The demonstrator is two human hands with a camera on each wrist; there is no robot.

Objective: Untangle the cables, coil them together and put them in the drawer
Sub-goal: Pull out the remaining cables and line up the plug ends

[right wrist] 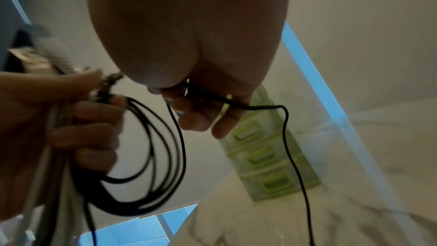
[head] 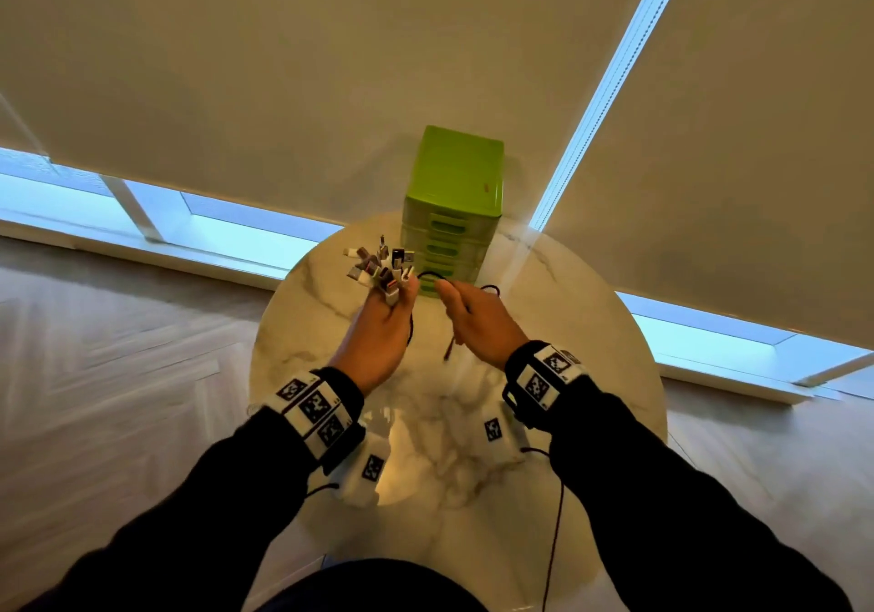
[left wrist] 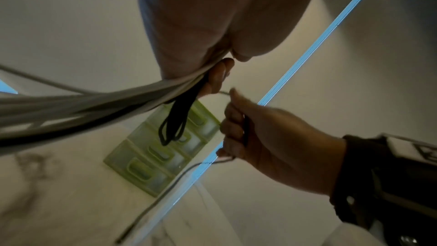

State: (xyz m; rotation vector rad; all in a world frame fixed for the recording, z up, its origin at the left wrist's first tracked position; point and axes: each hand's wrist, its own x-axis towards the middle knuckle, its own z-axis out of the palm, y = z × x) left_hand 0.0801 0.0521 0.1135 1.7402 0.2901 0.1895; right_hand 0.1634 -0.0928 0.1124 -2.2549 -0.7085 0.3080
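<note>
My left hand [head: 383, 323] grips a bundle of cables [left wrist: 82, 108] above the round marble table [head: 591, 328]; their plugs [head: 380, 266] fan out past the fingertips. White and black cords trail from this fist, and black loops [right wrist: 151, 156] hang below it. My right hand [head: 473, 318] curls its fingers round a single black cable [right wrist: 286, 137], which runs over to the left hand and also drops toward the table. A green drawer unit [head: 451, 205] with several shut drawers stands just beyond both hands.
The table's far edge lies close to a low window sill [head: 189, 233] and drawn beige blinds [head: 331, 67]. Wood floor [head: 118, 351] surrounds the table. Thin sensor wires [head: 558, 517] hang from my wrist bands.
</note>
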